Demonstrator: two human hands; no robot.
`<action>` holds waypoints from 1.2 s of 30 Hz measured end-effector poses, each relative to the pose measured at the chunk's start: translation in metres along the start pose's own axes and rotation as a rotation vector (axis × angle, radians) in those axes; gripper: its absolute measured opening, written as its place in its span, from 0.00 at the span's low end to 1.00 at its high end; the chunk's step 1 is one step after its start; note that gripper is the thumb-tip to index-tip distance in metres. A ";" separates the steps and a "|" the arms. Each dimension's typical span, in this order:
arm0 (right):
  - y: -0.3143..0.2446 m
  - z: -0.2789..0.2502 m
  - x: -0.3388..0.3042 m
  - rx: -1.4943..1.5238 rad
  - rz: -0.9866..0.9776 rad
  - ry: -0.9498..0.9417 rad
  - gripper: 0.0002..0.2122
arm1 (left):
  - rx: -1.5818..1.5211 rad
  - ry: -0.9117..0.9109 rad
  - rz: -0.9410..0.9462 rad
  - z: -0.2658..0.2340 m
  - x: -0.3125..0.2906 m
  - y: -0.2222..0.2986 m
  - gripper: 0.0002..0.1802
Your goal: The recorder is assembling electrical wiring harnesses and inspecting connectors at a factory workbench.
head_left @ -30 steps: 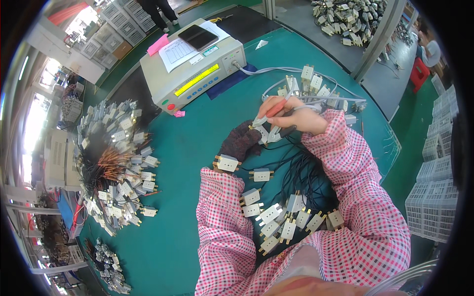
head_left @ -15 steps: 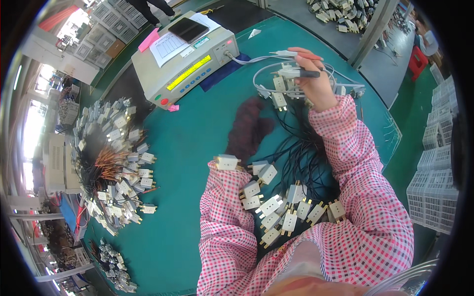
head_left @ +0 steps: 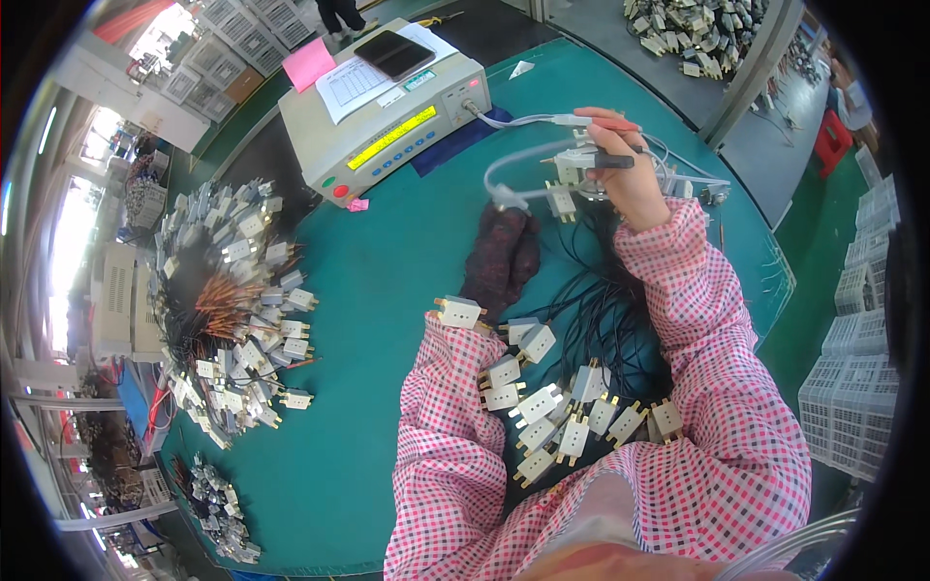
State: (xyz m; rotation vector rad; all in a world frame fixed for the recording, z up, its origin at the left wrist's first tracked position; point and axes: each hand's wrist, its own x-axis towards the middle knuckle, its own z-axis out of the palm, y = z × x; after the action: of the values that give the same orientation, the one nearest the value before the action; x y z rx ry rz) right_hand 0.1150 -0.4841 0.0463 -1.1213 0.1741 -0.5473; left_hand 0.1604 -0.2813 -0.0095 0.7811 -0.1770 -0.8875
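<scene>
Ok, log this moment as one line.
left hand: gloved, by pale cable end | right hand: holding red-handled probe, black-handled probe | nearby: pale plugs, tester

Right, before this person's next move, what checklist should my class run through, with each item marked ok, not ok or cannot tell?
1. Slim red-handled test lead held in the right hand: ok.
2. Slim black-handled test lead also in that hand: ok.
3. Left hand, in a dark maroon knitted glove, gripping the pale grey connector at its fingertips: cannot tell, blurred.
4. Yellow rectangular display lit on the boxy beige meter: ok.
5. Thin black cables lying separate: not ok, they cross one another.
</scene>
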 end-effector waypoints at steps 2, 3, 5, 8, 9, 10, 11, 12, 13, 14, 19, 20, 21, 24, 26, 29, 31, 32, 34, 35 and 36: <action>0.000 -0.003 0.002 0.016 -0.018 0.015 0.13 | 0.039 -0.003 0.037 0.001 -0.002 -0.001 0.25; -0.002 -0.004 0.004 0.047 -0.107 0.070 0.13 | 0.131 0.030 0.054 0.002 -0.003 -0.001 0.26; -0.006 -0.008 0.008 0.123 -0.238 0.158 0.12 | 0.224 0.061 0.071 0.006 -0.005 0.001 0.27; -0.013 -0.011 0.008 0.098 -0.360 0.271 0.12 | 0.315 0.034 0.055 0.012 -0.007 0.008 0.30; -0.014 -0.011 0.007 0.060 -0.440 0.289 0.12 | 0.412 0.057 0.041 0.014 -0.008 0.010 0.29; -0.015 -0.010 0.005 0.050 -0.473 0.236 0.12 | 0.509 0.080 0.025 0.015 -0.009 0.012 0.28; -0.015 -0.009 0.003 -0.116 -0.545 0.258 0.11 | 0.509 0.081 0.020 0.017 -0.009 0.015 0.28; -0.015 -0.009 0.000 -0.286 -0.635 0.250 0.11 | 0.579 0.079 -0.104 0.017 -0.008 0.019 0.27; -0.015 -0.008 -0.004 -0.311 -0.567 0.210 0.10 | 0.651 0.088 -0.237 0.018 -0.008 0.022 0.26; -0.016 -0.008 -0.004 -0.312 -0.565 0.212 0.10 | 0.647 0.075 -0.228 0.018 -0.008 0.024 0.26; -0.020 -0.005 -0.008 -0.322 -0.054 -0.342 0.08 | 0.516 0.001 -0.222 0.008 -0.012 0.025 0.27; -0.019 -0.003 -0.010 -0.348 0.027 -0.462 0.07 | 0.513 -0.012 -0.203 0.004 -0.012 0.022 0.27; -0.018 -0.001 -0.014 -0.470 0.083 -0.459 0.08 | 0.393 -0.027 -0.165 0.000 -0.011 0.020 0.28; -0.008 0.008 -0.018 -0.592 -0.019 -0.542 0.08 | 0.258 -0.069 -0.114 -0.011 -0.008 0.013 0.29; -0.006 0.011 -0.018 -0.614 -0.012 -0.525 0.08 | 0.223 -0.123 -0.089 -0.017 -0.006 0.011 0.30; -0.006 0.011 -0.017 -0.596 -0.001 -0.519 0.08 | 0.217 -0.130 -0.083 -0.020 -0.005 0.010 0.30; -0.007 0.008 -0.016 -0.524 -0.004 -0.530 0.08 | 0.219 -0.143 -0.083 -0.019 -0.006 0.010 0.30; -0.008 0.007 -0.016 -0.526 -0.008 -0.528 0.08 | 0.204 -0.144 -0.101 -0.019 -0.006 0.011 0.30; -0.006 0.004 -0.016 -0.468 0.021 -0.523 0.08 | 0.221 -0.155 -0.085 -0.017 -0.007 0.012 0.30; -0.004 0.004 -0.015 -0.484 0.052 -0.514 0.08 | 0.221 -0.163 -0.075 -0.016 -0.008 0.012 0.30; -0.001 0.005 -0.015 -0.530 0.074 -0.529 0.08 | 0.221 -0.167 -0.073 -0.016 -0.008 0.013 0.30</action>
State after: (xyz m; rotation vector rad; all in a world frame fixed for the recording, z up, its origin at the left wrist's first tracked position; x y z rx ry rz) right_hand 0.1037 -0.4727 0.0468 -1.7288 -0.1088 -0.1193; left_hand 0.1699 -0.2618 -0.0106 0.9227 -0.4006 -1.0142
